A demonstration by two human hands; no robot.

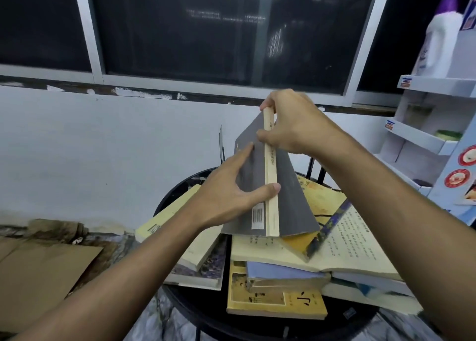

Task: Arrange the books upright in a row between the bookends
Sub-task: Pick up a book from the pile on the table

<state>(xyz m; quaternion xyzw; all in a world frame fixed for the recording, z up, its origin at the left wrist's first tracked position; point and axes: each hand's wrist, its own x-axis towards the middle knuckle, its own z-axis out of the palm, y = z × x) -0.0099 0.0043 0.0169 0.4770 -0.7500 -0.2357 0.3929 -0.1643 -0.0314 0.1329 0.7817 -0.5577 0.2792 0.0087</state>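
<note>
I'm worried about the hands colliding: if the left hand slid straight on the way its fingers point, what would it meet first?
Probably the right hand: the left hand lies on the grey book, fingers aimed up the cover at the right thumb gripping the spine. Depth is unclear.

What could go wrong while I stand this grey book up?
1. The grey book seems to rest splayed on the loose pile, not the table; it could slide or flop open once the right hand lets go of the spine.
2. The pile overhangs the table's edge; a nudge from either arm could tip books off.
</note>
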